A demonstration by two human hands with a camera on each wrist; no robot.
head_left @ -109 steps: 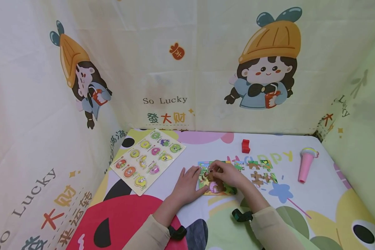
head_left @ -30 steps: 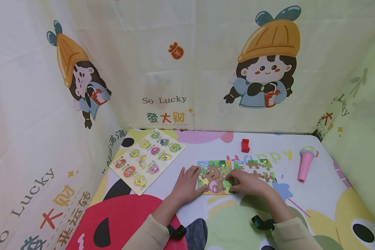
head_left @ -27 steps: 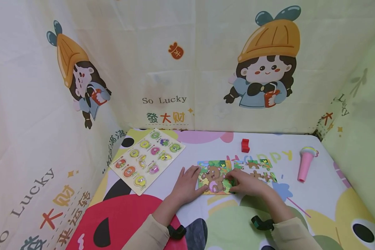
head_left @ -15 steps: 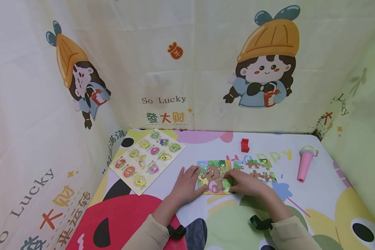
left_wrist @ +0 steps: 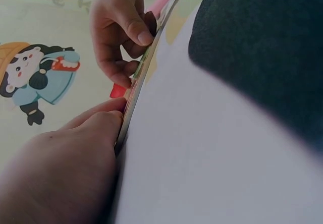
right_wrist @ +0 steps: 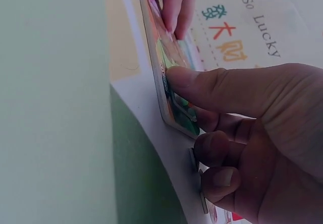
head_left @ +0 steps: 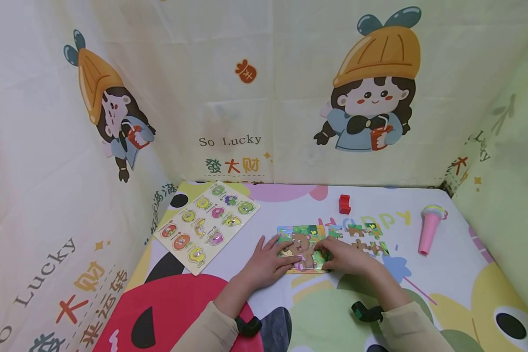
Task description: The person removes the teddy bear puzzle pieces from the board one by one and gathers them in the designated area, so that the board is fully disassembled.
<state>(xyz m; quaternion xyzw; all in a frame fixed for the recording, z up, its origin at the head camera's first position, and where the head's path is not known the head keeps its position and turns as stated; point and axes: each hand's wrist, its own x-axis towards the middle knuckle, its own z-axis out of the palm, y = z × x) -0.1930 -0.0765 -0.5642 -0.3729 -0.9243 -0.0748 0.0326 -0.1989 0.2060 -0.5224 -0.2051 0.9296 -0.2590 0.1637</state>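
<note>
A bear jigsaw puzzle (head_left: 302, 240) in a thin tray lies flat on the table, most of its picture filled in. My left hand (head_left: 264, 264) rests on its left side, fingers stretched over the bear's lower body. At the right edge, my right hand (head_left: 349, 256) has its thumb and index finger curled around a dark green puzzle piece (right_wrist: 182, 109) at the tray's corner. The right wrist view shows the right thumb on the picture and the other fingers bent beyond the edge. Several loose puzzle pieces (head_left: 372, 230) lie just beyond the right hand.
A cream fruit-picture board (head_left: 208, 225) lies slanted at the left. A small red block (head_left: 344, 204) is at the back, and a pink toy microphone (head_left: 429, 230) lies at the right. Printed cloth walls (head_left: 290, 112) close off the table's back and sides.
The right hand has gone from the bear's middle to the puzzle's right edge, uncovering the bear. Just now the left fingers have slid rightward onto the picture.
</note>
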